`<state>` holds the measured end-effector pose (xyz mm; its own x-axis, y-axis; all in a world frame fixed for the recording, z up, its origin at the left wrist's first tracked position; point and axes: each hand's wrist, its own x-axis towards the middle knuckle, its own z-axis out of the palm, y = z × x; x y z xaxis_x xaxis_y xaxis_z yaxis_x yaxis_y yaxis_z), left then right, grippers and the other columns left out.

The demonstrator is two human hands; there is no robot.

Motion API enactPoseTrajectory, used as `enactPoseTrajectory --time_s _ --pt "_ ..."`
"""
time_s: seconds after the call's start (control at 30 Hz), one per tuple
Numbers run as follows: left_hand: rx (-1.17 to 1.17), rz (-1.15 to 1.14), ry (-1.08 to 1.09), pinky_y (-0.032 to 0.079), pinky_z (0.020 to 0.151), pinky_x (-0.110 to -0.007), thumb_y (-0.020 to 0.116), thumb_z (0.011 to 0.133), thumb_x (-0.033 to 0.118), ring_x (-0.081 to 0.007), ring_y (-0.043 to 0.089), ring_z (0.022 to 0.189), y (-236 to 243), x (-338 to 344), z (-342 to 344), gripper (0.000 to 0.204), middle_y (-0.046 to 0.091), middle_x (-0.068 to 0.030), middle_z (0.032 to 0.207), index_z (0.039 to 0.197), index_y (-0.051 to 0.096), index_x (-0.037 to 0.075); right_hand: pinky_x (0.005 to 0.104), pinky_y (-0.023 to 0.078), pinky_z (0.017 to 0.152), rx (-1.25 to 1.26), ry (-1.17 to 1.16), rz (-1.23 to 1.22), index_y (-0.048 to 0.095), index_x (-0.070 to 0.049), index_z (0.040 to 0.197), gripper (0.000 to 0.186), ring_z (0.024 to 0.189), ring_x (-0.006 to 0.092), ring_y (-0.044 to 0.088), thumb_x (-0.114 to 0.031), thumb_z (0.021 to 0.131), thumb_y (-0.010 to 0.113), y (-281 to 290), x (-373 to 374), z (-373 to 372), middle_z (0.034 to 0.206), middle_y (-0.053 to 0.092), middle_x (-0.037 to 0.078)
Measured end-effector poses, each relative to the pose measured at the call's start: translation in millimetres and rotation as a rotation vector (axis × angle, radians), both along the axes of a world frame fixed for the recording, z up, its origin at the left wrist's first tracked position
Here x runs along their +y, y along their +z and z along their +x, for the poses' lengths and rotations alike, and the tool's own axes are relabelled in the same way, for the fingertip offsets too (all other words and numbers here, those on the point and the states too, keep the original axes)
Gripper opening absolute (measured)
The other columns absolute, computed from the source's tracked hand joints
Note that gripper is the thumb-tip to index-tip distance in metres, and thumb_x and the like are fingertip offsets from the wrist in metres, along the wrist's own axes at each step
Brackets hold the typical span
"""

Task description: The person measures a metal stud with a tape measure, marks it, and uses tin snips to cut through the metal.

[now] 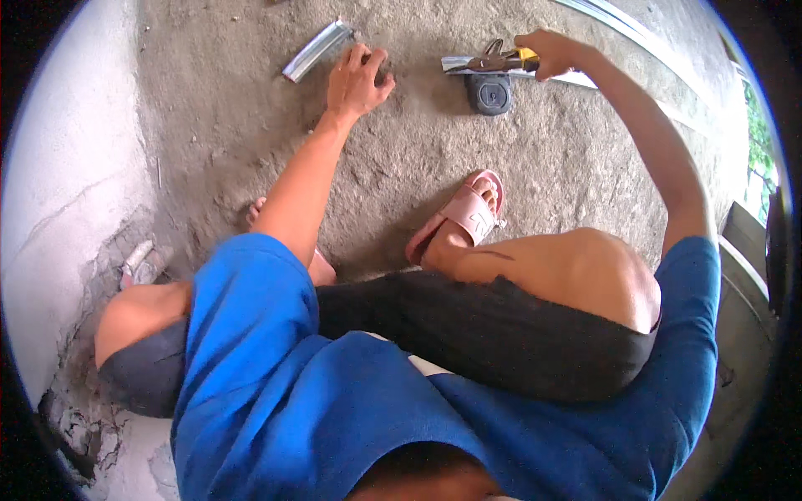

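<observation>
My right hand [553, 55] is closed round the yellow and black handles of a pair of tin snips [501, 62]. Their dark metal jaws lie across the end of a long, shiny metal channel [455, 63]. Just below the snips, a dark, boxy tape measure [489, 94] rests on the ground. My left hand [357, 82] hangs low over the dirt with its fingers bent and apart, and I see nothing held in it. Beside its fingertips lies a short cut piece of metal channel [318, 50], apart from the long one.
Rough grey dirt ground [376, 159] spreads round my feet, one in a pink slide sandal [464, 213]. A pale wall [75, 150] with a broken base rises at the left. Long metal strips [643, 37] lie at the upper right.
</observation>
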<state>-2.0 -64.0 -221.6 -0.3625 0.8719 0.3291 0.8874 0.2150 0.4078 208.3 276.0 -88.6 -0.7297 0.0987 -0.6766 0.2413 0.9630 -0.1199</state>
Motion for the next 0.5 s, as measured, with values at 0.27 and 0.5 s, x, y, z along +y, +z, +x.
enactPoseTrajectory --time_s 0.27,0.5 --pt "-0.105 0.092 -0.041 0.054 0.082 -0.046 0.067 0.088 0.038 -0.0292 0.059 0.101 -2.8 12.2 2.4 0.036 0.056 -0.0071 0.105 0.112 0.058 0.013 0.0469 0.042 0.104 0.587 -0.194 0.570 0.054 -0.011 0.132 0.072 0.116 0.0314 0.058 -0.022 0.067 0.083 50.4 -86.5 88.6 0.125 0.061 0.012" --pt "-0.075 -0.028 -0.398 0.056 0.097 -0.045 0.077 0.080 0.041 -0.0316 0.060 0.119 27.9 94.5 37.3 0.061 0.062 -0.0138 0.126 0.129 0.059 0.010 0.0463 0.040 0.106 0.109 -1.127 0.515 0.054 -0.010 0.133 0.073 0.120 0.0265 0.055 -0.031 0.070 0.084 21.3 -168.5 211.4 0.123 0.060 0.012"
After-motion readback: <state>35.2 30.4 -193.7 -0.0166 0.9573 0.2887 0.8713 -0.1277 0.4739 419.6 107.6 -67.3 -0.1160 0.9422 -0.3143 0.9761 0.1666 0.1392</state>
